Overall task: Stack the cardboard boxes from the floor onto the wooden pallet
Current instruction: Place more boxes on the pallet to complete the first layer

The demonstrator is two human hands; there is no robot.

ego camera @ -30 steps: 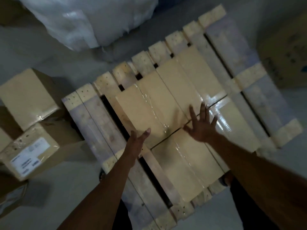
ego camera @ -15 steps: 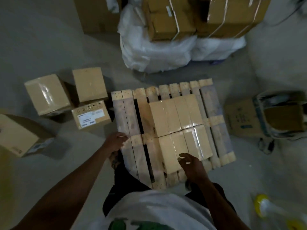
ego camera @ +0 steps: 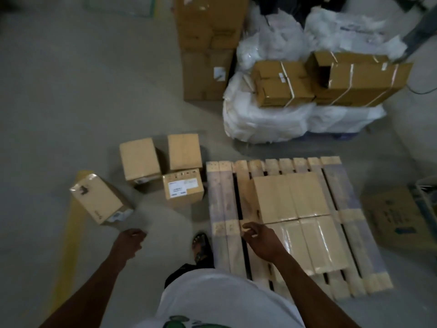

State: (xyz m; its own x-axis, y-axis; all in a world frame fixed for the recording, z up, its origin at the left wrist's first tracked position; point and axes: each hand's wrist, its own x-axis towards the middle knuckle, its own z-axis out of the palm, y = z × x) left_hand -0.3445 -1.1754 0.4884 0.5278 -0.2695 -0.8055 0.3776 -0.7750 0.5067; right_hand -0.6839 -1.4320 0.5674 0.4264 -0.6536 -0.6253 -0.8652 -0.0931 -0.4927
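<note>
The wooden pallet [ego camera: 224, 209] lies on the floor at the right, with several cardboard boxes [ego camera: 290, 197] packed together on its middle. Left of it, loose boxes stand on the floor: a labelled box [ego camera: 183, 190] next to the pallet's edge, two plain ones [ego camera: 139, 159] [ego camera: 184, 152] behind it, and a tilted box [ego camera: 99, 201] farther left. My left hand [ego camera: 128, 242] hangs over the bare floor below the tilted box, fingers curled, holding nothing. My right hand [ego camera: 260, 237] is over the pallet's near left planks, fingers loosely curled and empty.
Tall brown cartons [ego camera: 208, 48] stand at the back. White plastic-wrapped bundles [ego camera: 272, 119] carry strapped boxes [ego camera: 354, 76]. A printed carton [ego camera: 392, 216] lies right of the pallet. A yellow floor line [ego camera: 68, 233] runs along the left. My sandalled foot [ego camera: 201, 247] stands beside the pallet.
Both hands have come off the boxes on the pallet and drawn back with fingers curled. My view has risen and swung left, bringing the loose floor boxes into sight.
</note>
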